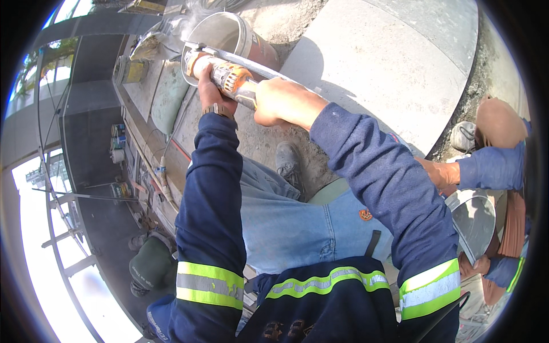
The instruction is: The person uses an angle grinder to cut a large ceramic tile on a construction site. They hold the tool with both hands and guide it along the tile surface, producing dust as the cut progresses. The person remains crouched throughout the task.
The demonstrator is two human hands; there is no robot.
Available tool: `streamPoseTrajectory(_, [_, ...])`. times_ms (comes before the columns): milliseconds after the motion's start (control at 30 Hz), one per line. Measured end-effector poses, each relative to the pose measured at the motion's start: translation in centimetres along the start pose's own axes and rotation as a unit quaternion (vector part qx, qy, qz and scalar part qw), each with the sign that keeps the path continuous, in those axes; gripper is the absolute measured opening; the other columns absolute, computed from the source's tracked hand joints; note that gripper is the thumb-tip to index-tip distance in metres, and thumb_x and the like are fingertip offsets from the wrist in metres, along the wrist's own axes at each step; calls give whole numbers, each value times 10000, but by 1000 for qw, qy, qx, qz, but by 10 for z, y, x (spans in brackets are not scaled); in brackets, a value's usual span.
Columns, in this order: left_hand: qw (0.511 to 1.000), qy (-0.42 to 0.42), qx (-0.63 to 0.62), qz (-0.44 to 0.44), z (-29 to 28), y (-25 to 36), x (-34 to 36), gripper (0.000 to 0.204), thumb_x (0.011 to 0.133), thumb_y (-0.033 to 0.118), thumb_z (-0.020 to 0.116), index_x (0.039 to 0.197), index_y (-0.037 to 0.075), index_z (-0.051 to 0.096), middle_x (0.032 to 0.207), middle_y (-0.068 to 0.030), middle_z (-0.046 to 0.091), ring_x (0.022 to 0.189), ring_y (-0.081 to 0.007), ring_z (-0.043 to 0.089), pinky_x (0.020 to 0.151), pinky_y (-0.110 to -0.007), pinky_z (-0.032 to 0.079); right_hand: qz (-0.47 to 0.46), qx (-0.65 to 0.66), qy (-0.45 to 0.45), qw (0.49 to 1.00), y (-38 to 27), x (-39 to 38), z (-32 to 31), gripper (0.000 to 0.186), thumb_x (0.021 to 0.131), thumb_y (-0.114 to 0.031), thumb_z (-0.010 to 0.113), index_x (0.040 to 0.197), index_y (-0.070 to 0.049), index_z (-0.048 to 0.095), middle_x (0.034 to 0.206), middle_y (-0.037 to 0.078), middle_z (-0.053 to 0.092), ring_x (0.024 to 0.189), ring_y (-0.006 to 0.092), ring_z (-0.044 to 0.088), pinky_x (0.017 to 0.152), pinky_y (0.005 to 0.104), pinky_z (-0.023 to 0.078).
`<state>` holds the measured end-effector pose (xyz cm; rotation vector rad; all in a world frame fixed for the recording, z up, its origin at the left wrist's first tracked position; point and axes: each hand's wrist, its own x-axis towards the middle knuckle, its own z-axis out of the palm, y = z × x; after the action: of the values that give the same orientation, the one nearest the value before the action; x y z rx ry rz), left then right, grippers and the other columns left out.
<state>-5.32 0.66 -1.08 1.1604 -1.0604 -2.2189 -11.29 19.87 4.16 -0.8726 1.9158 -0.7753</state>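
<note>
An orange and grey angle grinder is held out in front of me with both hands. My left hand is wrapped around its front part, near the head. Further back, my right hand grips the rear of the body. A long, thin grey strip runs beside the tool, from the grinder's head back past my right hand; its far right part is hidden by my sleeve. Pale dust hangs beyond the grinder's head, next to a whitish bucket. The grinder's disc cannot be made out.
A large grey slab lies to the right. At the right edge, a co-worker's hand is close to my right forearm, with a grey bucket below. My shoe stands on the dusty floor. Tins and hoses lie left.
</note>
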Motion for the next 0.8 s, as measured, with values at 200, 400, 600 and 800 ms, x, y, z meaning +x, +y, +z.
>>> streamPoseTrajectory(200, [1000, 2, 7, -1, 0, 0, 2, 470, 910, 353, 570, 1226, 15, 486, 1058, -152, 664, 916, -307, 683, 877, -483, 548, 22, 18, -13, 1000, -2, 2, -1, 347, 681, -90, 646, 989, 66, 680, 791, 186, 703, 676, 240, 712, 675, 346, 571])
streamPoseTrajectory(400, [1000, -2, 3, -10, -5, 2, 8, 461, 917, 354, 562, 1221, 15, 489, 1059, -156, 665, 911, -310, 684, 872, -488, 550, 16, 30, -12, 999, -3, 2, -2, 342, 686, -96, 641, 982, 72, 677, 789, 187, 701, 634, 233, 704, 645, 340, 572])
streamPoseTrajectory(600, [1000, -5, 7, -1, -5, 0, 10, 475, 920, 362, 559, 1231, 11, 484, 1061, -158, 665, 912, -316, 683, 873, -492, 549, 21, 18, -10, 1000, -2, 10, 2, 348, 698, -102, 647, 996, 75, 677, 792, 184, 704, 638, 226, 706, 640, 341, 573])
streamPoseTrajectory(800, [1000, 0, 10, 4, -10, 0, 16, 488, 919, 363, 561, 1248, 13, 476, 1087, -161, 659, 934, -318, 681, 880, -497, 545, 3, 2, 4, 1000, 3, 20, 11, 348, 706, -96, 644, 1007, 76, 674, 800, 181, 706, 634, 224, 705, 640, 342, 576])
